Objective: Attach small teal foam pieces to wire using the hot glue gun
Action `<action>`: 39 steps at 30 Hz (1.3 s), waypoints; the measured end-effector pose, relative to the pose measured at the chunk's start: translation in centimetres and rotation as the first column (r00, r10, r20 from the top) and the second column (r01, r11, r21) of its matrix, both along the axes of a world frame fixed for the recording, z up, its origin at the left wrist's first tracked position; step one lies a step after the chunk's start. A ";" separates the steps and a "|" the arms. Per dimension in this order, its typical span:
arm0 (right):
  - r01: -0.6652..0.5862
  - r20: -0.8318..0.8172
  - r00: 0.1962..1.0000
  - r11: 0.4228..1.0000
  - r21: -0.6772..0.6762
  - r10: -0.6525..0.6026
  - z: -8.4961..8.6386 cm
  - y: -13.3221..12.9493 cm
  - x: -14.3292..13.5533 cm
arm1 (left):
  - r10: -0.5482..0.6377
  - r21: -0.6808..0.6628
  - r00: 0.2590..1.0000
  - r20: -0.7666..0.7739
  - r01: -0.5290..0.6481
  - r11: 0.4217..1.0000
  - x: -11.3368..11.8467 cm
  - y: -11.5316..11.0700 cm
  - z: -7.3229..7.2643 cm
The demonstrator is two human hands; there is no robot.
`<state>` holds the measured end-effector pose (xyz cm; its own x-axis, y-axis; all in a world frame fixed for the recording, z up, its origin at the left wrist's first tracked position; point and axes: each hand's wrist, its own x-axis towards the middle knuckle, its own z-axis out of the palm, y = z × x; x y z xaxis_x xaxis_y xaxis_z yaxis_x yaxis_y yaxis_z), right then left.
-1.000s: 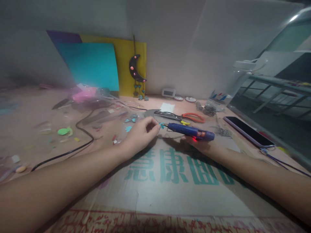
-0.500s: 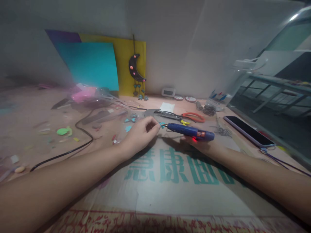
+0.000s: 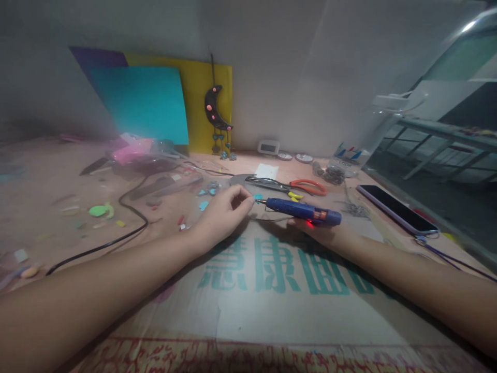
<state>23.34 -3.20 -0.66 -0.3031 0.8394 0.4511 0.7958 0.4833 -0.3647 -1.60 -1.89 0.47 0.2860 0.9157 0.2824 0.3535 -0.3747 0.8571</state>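
My right hand (image 3: 316, 230) is wrapped round a blue glue gun (image 3: 298, 209), its metal tip pointing left and a red light glowing on its underside. At that tip, a small turquoise piece (image 3: 258, 198) is pinched between the thumb and fingers of my left hand (image 3: 229, 207). The tip meets or nearly meets the piece; I cannot tell which. Other turquoise pieces (image 3: 203, 206) lie just left of my left hand. Behind my hands are pliers with orange handles (image 3: 308, 187) and a yellow-tipped tool (image 3: 295, 196).
A phone (image 3: 398, 210) lies at the right. Black cable (image 3: 134, 235) curves across the left, near scattered clay bits and plastic bags (image 3: 134, 150). Coloured sheets (image 3: 143, 103) and a moon ornament (image 3: 212, 108) lean on the wall. Printed cardboard (image 3: 272, 311) lies beneath my hands.
The turquoise piece at the tip has turned slightly and shows flatter. Both hands keep almost the same place, and the view has shifted very slightly.
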 end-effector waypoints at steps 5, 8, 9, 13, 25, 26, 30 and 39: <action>0.008 0.015 1.000 0.999 0.033 -0.008 -0.4 0.2 0.4 | -0.004 -0.001 1.000 -0.010 0.004 1.000 0.0 -0.1 0.1; 0.008 0.007 1.000 0.999 0.031 -0.008 -0.4 0.1 0.3 | -0.002 0.001 1.000 -0.016 0.002 1.000 0.0 0.0 0.0; 0.004 0.003 1.000 1.000 0.030 -0.004 -0.4 0.1 0.2 | -0.003 0.005 1.000 -0.019 0.003 1.000 0.0 0.0 0.0; 0.007 -0.008 1.000 1.000 0.021 -0.007 0.0 -0.1 0.0 | -0.009 0.021 1.000 -0.021 0.009 1.000 0.0 0.2 -0.2; 0.024 -0.003 1.000 1.000 0.012 -0.024 0.3 -0.1 -0.2 | -0.018 0.051 0.999 -0.040 0.020 0.999 0.0 0.3 -0.4; 0.024 -0.004 1.000 1.000 0.013 -0.024 0.3 -0.1 -0.2 | -0.016 0.054 0.999 -0.043 0.018 0.998 0.0 0.3 -0.4; 0.037 0.012 0.999 0.999 0.004 -0.037 0.5 -0.2 -0.2 | -0.019 0.057 0.999 -0.045 0.021 0.998 0.0 0.3 -0.3; 0.046 0.028 0.998 0.997 0.069 -0.048 -0.1 0.0 0.0 | -0.015 0.048 0.999 -0.051 0.017 0.999 -0.1 0.2 -0.3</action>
